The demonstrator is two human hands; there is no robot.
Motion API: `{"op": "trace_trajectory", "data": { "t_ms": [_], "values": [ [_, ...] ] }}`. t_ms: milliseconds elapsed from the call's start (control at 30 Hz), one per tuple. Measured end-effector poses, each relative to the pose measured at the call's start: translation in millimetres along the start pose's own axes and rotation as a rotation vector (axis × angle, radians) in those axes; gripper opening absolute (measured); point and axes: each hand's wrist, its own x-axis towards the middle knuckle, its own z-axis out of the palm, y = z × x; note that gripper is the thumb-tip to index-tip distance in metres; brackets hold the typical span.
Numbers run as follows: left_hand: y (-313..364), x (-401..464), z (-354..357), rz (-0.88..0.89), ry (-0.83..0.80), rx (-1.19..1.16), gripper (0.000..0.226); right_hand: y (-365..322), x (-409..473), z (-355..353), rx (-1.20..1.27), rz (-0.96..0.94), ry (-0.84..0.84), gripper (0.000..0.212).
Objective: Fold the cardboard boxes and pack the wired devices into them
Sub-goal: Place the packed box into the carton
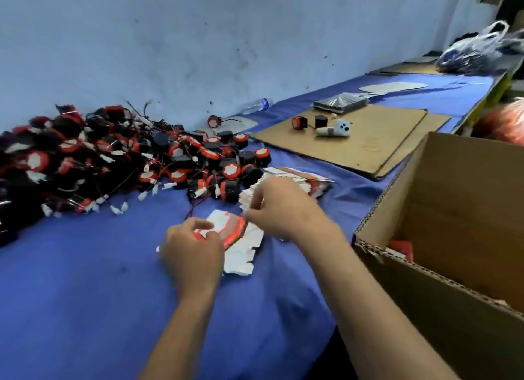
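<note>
Head camera, looking down at a table covered in blue cloth [85, 294]. Two bare forearms reach in from the bottom edge. Between the hands lies a flat, unfolded box blank [236, 238], white with red print, resting on the cloth. The left hand [192, 249] has its fingers curled over the blank's left end, pinching it. The right hand [280, 206] is at the blank's upper right edge, fingers bent and pinching there; motion blur hides the exact grip. Just behind the right hand sits a stack of flat box blanks [297, 181]. A large heap of black-and-red wired devices [113, 158] spreads across the cloth to the left, beyond the hands. To the right stands an open brown carton [453, 223], close to the right forearm. Farther back, a flat cardboard sheet [354, 144] lies on the table.
</note>
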Motion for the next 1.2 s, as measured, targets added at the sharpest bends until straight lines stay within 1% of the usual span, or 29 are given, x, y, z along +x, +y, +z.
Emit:
{"op": "trace_trajectory", "data": {
  "t_ms": [33,67,133,200,233,300,367,400,433,467,500,533,567,600,633,667,700,733,800,833,900,933,967,1033,1067,1100,1133,1200],
  "values": [
    [-19,8,-12,-0.11,0.053,0.038,0.015,-16,7,24,-0.025,-0.029,-0.118,0.037],
    [-36,15,-25,-0.207,0.059,0.051,0.016,-33,14,49,-0.067,-0.049,-0.207,0.051],
    [-54,26,-40,-0.341,-0.063,-0.018,0.02,-55,23,89,-0.154,-0.028,-0.307,0.079],
    [-56,31,-42,-0.401,-0.167,-0.168,0.015,-66,27,116,-0.18,0.046,-0.32,0.091],
    [-57,33,-41,-0.415,-0.165,-0.217,0.012,-71,28,125,-0.179,0.073,-0.309,0.097],
    [-58,36,-39,-0.38,-0.098,-0.227,0.018,-76,31,133,-0.152,0.078,-0.247,0.106],
    [-61,42,-37,-0.358,0.024,-0.174,0.021,-76,32,131,-0.11,-0.005,-0.109,0.108],
    [-61,45,-37,-0.349,0.089,-0.207,0.023,-75,33,128,-0.068,-0.063,-0.035,0.113],
    [-61,48,-40,-0.331,0.116,-0.301,0.026,-75,34,124,-0.022,-0.117,0.017,0.122],
    [-62,52,-46,-0.317,0.103,-0.436,0.029,-79,35,120,0.016,-0.169,0.051,0.132],
    [-63,56,-52,-0.303,0.049,-0.591,0.028,-83,37,116,0.056,-0.209,0.083,0.138],
    [-65,59,-61,-0.278,-0.032,-0.752,0.031,-90,39,113,0.124,-0.228,0.099,0.139],
    [-71,63,-74,-0.227,-0.104,-0.881,0.044,-100,43,113,0.252,-0.234,0.073,0.136],
    [-77,67,-86,-0.162,-0.155,-0.949,0.059,-111,45,114,0.461,-0.233,-0.002,0.13],
    [-84,72,-101,-0.089,-0.168,-0.964,0.068,-126,47,118,0.73,-0.242,-0.113,0.12],
    [-91,75,-115,-0.031,-0.158,-0.961,0.071,-140,48,124,0.967,-0.245,-0.236,0.106],
    [-98,79,-128,0.019,-0.133,-0.957,0.069,-153,47,131,1.13,-0.222,-0.353,0.091],
    [-105,83,-143,0.057,-0.093,-0.952,0.063,-170,46,141,1.226,-0.202,-0.457,0.079],
    [-121,92,-169,0.087,-0.032,-0.919,0.054,-195,43,162,1.315,-0.148,-0.554,0.066],
    [-130,96,-180,0.082,-0.027,-0.885,0.057,-203,43,173,1.335,-0.103,-0.573,0.067],
    [-153,99,-197,0.054,-0.058,-0.781,0.082,-215,44,194,1.384,0.021,-0.629,0.077],
    [-166,99,-201,0.044,-0.096,-0.733,0.093,-218,43,205,1.418,0.075,-0.657,0.08],
    [-180,98,-205,0.045,-0.143,-0.686,0.098,-220,42,215,1.456,0.11,-0.695,0.077],
    [-198,95,-208,0.109,-0.263,-0.556,0.094,-219,38,230,1.494,0.128,-0.764,0.094],
    [-204,95,-208,0.148,-0.32,-0.494,0.09,-216,39,236,1.522,0.109,-0.777,0.098],
    [-208,95,-206,0.179,-0.35,-0.451,0.088,-214,39,241,1.549,0.089,-0.792,0.094],
    [-210,94,-204,0.195,-0.332,-0.421,0.087,-214,40,243,1.551,0.053,-0.788,0.083],
    [-205,92,-199,0.19,-0.215,-0.373,0.083,-211,42,245,1.434,-0.095,-0.714,0.062]
  ]
}}
